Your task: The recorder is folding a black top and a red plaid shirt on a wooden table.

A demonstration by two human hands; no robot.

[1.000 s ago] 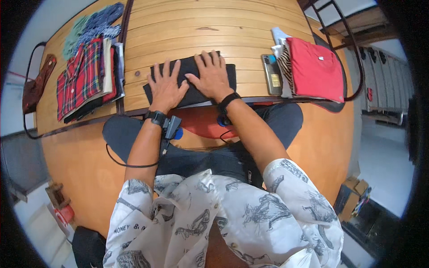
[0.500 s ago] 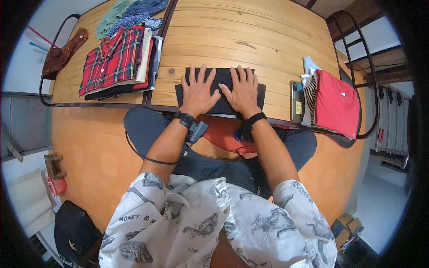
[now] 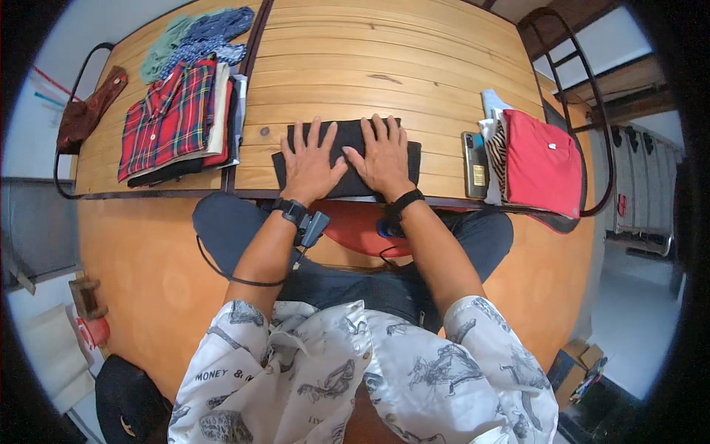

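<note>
A black folded garment [image 3: 355,182] lies flat at the near edge of the wooden table; what kind of garment cannot be made out. My left hand [image 3: 310,164] presses on its left half, palm down with the fingers spread. Beside it my right hand [image 3: 383,159] rests on the right half in the same way, fingers stretched toward the far side. The two thumbs point at each other, with a gap between them. A thin pale strip shows under the garment's near edge.
To the left is a clothes stack topped by a red plaid shirt [image 3: 168,117]; rumpled blue and green clothes [image 3: 200,38] lie behind it. On the right are a phone [image 3: 476,164] and a stack under a red shirt [image 3: 542,164]. Metal rails [image 3: 592,89] flank the wooden table [image 3: 414,44].
The whole view has shifted a little, so the scene sits lower and further left. Both hands stay flat on the black garment, in much the same place.
</note>
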